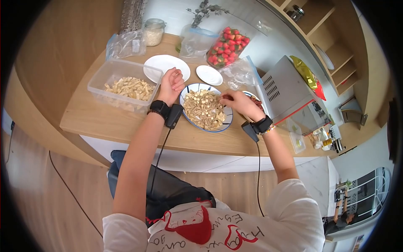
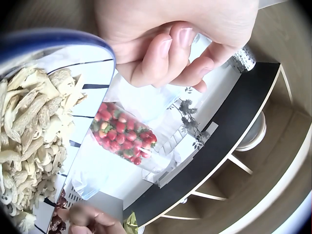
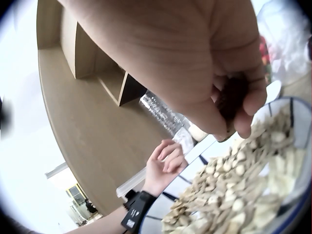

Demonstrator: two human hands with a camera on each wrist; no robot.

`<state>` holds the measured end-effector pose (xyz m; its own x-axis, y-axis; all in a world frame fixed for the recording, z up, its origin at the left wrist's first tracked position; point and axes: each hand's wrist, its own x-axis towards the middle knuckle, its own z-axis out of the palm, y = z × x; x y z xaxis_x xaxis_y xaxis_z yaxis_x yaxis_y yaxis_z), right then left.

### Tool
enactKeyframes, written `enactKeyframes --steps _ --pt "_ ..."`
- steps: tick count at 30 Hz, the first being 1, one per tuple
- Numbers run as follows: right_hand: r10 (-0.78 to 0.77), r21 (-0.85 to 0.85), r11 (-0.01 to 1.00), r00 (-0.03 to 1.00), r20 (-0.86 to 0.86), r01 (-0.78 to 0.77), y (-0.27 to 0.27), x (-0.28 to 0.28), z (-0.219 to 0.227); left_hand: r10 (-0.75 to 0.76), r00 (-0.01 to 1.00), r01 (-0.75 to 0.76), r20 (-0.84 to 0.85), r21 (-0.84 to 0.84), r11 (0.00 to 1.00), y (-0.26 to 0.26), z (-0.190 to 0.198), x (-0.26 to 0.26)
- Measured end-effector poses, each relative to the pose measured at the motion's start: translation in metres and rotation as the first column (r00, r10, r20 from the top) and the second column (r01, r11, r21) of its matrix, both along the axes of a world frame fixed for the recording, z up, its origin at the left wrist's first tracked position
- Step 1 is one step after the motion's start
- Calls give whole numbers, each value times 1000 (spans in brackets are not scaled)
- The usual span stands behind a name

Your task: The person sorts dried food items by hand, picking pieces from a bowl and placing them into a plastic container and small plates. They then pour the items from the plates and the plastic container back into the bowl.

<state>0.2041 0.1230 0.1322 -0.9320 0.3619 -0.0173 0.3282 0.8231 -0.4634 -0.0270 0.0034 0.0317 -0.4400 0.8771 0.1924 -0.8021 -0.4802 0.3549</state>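
Observation:
A white plate with a blue rim (image 1: 228, 119) holds a heap of pale dried slices (image 1: 202, 110) and small whitish pieces. Over its right edge, my right hand (image 1: 243, 105) pinches a dark red dried date (image 3: 232, 97) between thumb and fingers. More dark red dates (image 2: 57, 219) lie on a small plate just right of that hand, partly hidden by it. My left hand (image 1: 171, 86) hovers left of the blue-rimmed plate, fingers loosely curled and holding nothing, overlapping a white oval plate (image 1: 159, 60) in the head view.
A clear plastic box (image 1: 95, 87) of pale strips stands at the left. Behind are a glass jar (image 1: 154, 32), a bag of strawberries (image 1: 228, 47), a small white dish (image 1: 209, 75) and clear plastic bags (image 1: 241, 73). A grey appliance (image 1: 285, 86) stands to the right.

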Motion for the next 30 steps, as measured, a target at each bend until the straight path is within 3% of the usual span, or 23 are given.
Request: enactKeyframes --steps 11,12,15,18,27,30 --pt "-378 -113 926 897 -230 361 94 80 7 -9 1000 9 -9 7 1000 0 0 0" --pt "-384 -10 920 895 -226 392 93 85 11 -9 1000 9 -10 5 1000 0 -1 -1" --pt "-386 97 913 916 -108 396 92 98 16 -19 1000 19 -19 20 1000 1 -4 -3" --pt "-209 112 967 966 -154 228 95 107 6 -12 1000 13 -21 12 1000 1 -5 -2" --pt "-323 150 925 931 -172 349 109 111 6 3 1000 -3 -29 2 1000 2 -6 -3" --pt "-326 -17 943 915 -239 332 126 106 1 -5 1000 5 -18 13 1000 2 -5 -4"
